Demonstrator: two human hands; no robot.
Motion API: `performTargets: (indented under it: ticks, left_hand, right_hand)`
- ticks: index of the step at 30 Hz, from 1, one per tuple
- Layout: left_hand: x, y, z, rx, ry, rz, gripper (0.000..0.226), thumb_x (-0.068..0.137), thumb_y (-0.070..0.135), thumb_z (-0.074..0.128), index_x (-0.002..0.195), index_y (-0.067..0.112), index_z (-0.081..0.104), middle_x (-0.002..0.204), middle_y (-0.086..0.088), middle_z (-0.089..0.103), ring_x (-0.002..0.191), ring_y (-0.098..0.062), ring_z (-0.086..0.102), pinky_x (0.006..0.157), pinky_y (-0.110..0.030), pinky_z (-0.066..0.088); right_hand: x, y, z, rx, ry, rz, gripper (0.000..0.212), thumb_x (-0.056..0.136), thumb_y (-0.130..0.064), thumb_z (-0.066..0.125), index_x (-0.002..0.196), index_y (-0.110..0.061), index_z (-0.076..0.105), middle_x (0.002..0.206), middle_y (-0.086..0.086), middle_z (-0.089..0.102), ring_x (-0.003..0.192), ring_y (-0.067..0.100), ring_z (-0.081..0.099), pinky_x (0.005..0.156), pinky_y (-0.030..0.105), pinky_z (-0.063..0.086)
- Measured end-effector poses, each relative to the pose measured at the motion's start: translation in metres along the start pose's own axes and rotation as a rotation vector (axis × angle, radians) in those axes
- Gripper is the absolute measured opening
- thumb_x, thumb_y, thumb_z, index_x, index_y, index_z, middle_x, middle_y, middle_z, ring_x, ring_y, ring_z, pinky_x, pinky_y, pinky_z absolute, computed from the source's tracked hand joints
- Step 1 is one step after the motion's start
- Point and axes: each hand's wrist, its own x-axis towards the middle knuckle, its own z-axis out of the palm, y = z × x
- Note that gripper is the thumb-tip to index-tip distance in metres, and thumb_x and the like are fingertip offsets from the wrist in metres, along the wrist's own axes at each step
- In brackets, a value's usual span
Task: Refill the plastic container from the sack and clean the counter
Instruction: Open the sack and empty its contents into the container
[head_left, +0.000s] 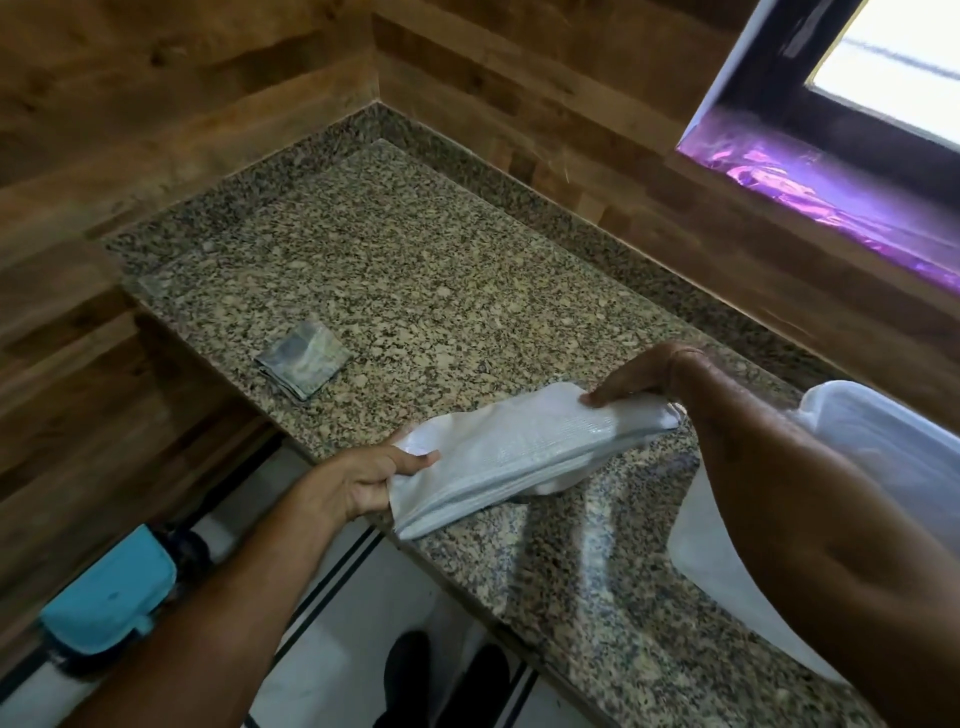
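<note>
Granite counter (415, 270) tucked in a corner with wood-look walls, window up on the right. I've got the white woven sack (524, 452) folded flat and held just off the front edge, one end in each hand. My left hand (371, 480) pinches the near end, thumb on top; my right hand (649, 374) pinches the far end with fingers laid over it. Looks empty, so I'm guessing pouring is done and I'm folding it to get it out of the way. The plastic container (883, 441) sits at the right, partly hidden behind my arm. A folded cloth (304, 358) waits mid-counter, probably for wiping.
</note>
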Motion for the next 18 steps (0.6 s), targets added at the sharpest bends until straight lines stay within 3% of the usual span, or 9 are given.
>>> performTargets:
  ticks: [3,5,8,11,14,18]
  left_hand:
    - [0.006,0.01,-0.002,-0.016,-0.034,0.018,0.089,0.086,-0.013,0.066,0.155,0.037,0.04,0.135,-0.022,0.064,0.077,-0.03,0.075,0.059,-0.045,0.064]
    - [0.006,0.015,-0.001,0.009,-0.082,0.016,0.097,0.072,-0.013,0.069,0.151,0.038,0.046,0.129,-0.024,0.066,0.08,-0.033,0.075,0.062,-0.048,0.065]
    - [0.009,0.019,0.001,0.012,-0.103,0.0,0.089,0.068,-0.017,0.066,0.143,0.029,0.055,0.113,-0.025,0.072,0.076,-0.036,0.075,0.065,-0.051,0.062]
    - [0.011,0.018,0.004,0.051,-0.099,0.003,0.071,0.073,-0.019,0.063,0.134,0.017,0.059,0.098,-0.025,0.075,0.069,-0.033,0.076,0.061,-0.048,0.063]
    - [0.013,0.014,0.006,0.07,-0.086,0.005,0.066,0.078,-0.017,0.065,0.138,0.009,0.059,0.102,-0.023,0.075,0.074,-0.032,0.077,0.062,-0.046,0.065]
    - [0.012,0.011,0.007,0.076,-0.077,0.043,0.056,0.09,-0.019,0.055,0.139,0.008,0.056,0.101,-0.022,0.076,0.075,-0.031,0.077,0.059,-0.041,0.064]
  right_hand:
    - [0.004,-0.008,0.009,0.019,-0.005,-0.006,0.084,0.066,-0.076,0.078,0.115,-0.008,0.073,0.105,0.009,0.079,0.1,0.029,0.075,0.105,0.038,0.053]
    - [0.013,-0.01,0.016,0.036,-0.01,-0.001,0.093,0.062,-0.082,0.076,0.119,-0.008,0.07,0.111,0.009,0.075,0.101,0.028,0.072,0.104,0.034,0.051]
    - [0.031,-0.006,0.023,0.024,-0.052,0.002,0.113,0.043,-0.087,0.081,0.126,-0.011,0.068,0.123,0.008,0.073,0.112,0.029,0.07,0.112,0.037,0.047]
    - [0.047,0.005,0.027,0.035,-0.032,-0.007,0.109,0.037,-0.08,0.089,0.121,-0.012,0.072,0.121,0.005,0.075,0.111,0.028,0.071,0.112,0.039,0.049]
    - [0.064,0.015,0.036,0.079,0.032,-0.065,0.103,0.028,-0.073,0.092,0.113,-0.017,0.077,0.113,0.002,0.078,0.105,0.025,0.072,0.104,0.04,0.054]
    - [0.077,0.033,0.049,0.185,0.134,-0.06,0.061,0.053,-0.051,0.092,0.103,-0.018,0.08,0.104,0.004,0.08,0.086,0.021,0.075,0.075,0.031,0.059]
